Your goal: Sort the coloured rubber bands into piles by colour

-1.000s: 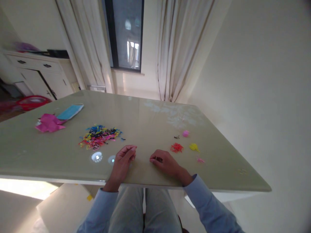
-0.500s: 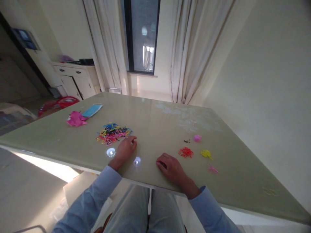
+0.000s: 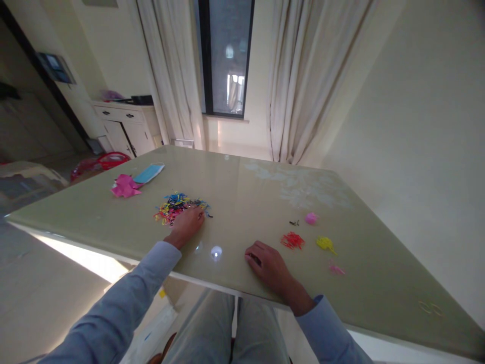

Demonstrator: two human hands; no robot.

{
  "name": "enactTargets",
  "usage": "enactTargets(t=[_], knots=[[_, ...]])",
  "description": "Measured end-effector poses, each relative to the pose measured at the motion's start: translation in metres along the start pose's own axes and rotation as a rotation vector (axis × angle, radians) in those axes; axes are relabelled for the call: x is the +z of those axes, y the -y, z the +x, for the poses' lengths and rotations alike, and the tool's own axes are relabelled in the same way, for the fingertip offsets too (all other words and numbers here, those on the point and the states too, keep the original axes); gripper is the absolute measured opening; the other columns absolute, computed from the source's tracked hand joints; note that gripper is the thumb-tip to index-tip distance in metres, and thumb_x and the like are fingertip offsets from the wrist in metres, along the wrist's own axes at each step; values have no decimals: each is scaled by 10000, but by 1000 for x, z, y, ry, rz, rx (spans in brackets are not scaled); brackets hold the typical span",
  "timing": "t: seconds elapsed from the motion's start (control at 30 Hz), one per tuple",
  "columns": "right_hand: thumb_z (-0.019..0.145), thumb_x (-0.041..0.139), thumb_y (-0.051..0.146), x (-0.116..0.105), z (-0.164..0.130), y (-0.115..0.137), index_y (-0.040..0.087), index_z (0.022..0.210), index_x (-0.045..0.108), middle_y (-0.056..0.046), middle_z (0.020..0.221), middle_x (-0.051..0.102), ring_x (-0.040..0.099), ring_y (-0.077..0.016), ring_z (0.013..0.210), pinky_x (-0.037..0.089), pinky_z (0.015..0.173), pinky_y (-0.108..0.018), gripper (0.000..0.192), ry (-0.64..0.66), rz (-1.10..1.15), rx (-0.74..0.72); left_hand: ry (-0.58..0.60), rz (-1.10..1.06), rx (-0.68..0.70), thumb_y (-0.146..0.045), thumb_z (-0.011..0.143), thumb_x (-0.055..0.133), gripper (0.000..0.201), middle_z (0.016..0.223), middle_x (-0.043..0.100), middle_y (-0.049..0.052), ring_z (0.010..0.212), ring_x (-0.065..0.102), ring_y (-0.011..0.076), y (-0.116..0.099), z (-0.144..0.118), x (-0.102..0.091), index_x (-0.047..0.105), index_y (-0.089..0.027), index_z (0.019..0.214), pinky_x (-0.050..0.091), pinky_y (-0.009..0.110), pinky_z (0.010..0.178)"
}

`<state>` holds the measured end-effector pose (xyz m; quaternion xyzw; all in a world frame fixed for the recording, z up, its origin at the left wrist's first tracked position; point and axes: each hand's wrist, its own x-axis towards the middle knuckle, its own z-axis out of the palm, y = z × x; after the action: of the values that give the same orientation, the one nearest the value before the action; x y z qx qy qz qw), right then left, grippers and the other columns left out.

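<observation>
A person in pale blue sleeves sits at a glossy beige tabletop point(image 3: 242, 192), seen from above. The left hand point(image 3: 188, 222) reaches forward and rests on the near edge of a mixed pile of small coloured pieces point(image 3: 175, 206), in yellow, pink, blue and black, its fingertips touching the pile; whether the fingers are pinching anything cannot be told. The right hand point(image 3: 266, 263) lies on the tabletop close to the near edge, fingers loosely curled, palm down; if it holds something, it is hidden. To the right of that hand sit small sorted heaps, well apart from the mixed pile: a red heap point(image 3: 292, 240), a yellow heap point(image 3: 325, 243), a pink heap point(image 3: 311, 218) farther back, a few black pieces point(image 3: 294, 222), and a faint pink bit point(image 3: 335, 269) nearest the edge. At the far left lie a crumpled pink sheet point(image 3: 124, 186) and, touching it, a blue face mask point(image 3: 149, 173).
</observation>
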<state>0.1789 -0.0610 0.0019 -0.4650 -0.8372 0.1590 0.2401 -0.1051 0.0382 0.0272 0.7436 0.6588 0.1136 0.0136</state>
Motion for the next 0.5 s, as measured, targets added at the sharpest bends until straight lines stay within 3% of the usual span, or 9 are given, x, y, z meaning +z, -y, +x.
enactTargets(t=[0.13,0.37,0.5], knots=[[923,557,171,0,0,1,180,896,659,-43,886,649,578,-155,810,411,739,-260,105,-3,-2,-5,22,-8,175,-265,952,418,345,1170,639,139,1003,625,246,-3,3,3,676,-172,1160,478,338,852],[922,570,174,-1,-1,2,175,895,659,-40,888,646,573,-150,801,403,730,-255,93,8,-17,14,121,77,301,-257,979,367,363,1061,602,169,865,611,242,-2,17,4,710,-141,953,479,353,725],[937,555,188,0,-1,2,175,906,659,-44,894,647,576,-151,810,410,742,-258,109,5,-15,1,68,-93,322,-256,953,418,309,1035,623,141,893,606,227,1,22,6,708,-150,940,477,344,786]])
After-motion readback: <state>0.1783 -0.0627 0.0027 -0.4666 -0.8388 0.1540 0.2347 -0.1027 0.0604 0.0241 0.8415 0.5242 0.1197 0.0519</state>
